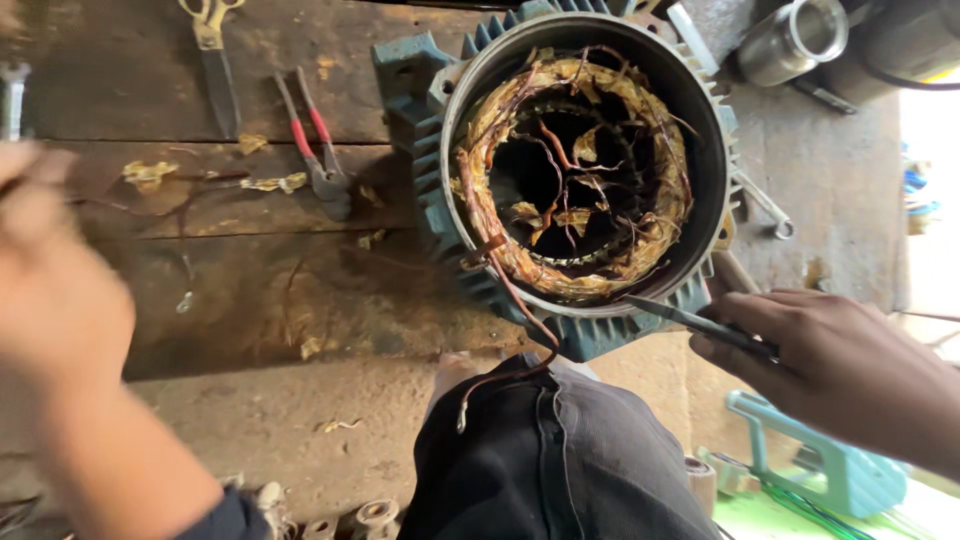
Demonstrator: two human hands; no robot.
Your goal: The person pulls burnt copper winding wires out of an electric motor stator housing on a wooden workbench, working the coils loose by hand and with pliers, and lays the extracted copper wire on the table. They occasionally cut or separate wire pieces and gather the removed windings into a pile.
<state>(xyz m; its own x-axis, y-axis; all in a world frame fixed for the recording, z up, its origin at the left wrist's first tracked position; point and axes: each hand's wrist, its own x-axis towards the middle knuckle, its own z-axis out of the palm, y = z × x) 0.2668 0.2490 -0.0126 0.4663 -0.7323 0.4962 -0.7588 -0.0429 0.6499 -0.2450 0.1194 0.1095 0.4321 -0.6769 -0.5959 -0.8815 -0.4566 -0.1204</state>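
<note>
The motor stator (585,170), a blue-green finned housing with copper windings (500,110) and torn yellow insulation paper in its bore, stands at 12 o'clock from the person's knee (545,450). The right hand (820,350), at 4 o'clock from the housing, is clenched around a slim metal tool (690,320), apparently a blade; its tip rests at the lower rim of the windings. The right forearm enters from the frame's right edge. A loose copper wire (510,290) hangs from the windings down onto the dark trouser knee. The left hand (55,270) is raised at 9 o'clock, well apart from the housing and blurred; its grip cannot be told. On the dark wooden bench (250,300) lie red-handled pliers (320,150) and scissors (212,50) at 10 o'clock. A wrench (765,205) lies at 3 o'clock on concrete.
</note>
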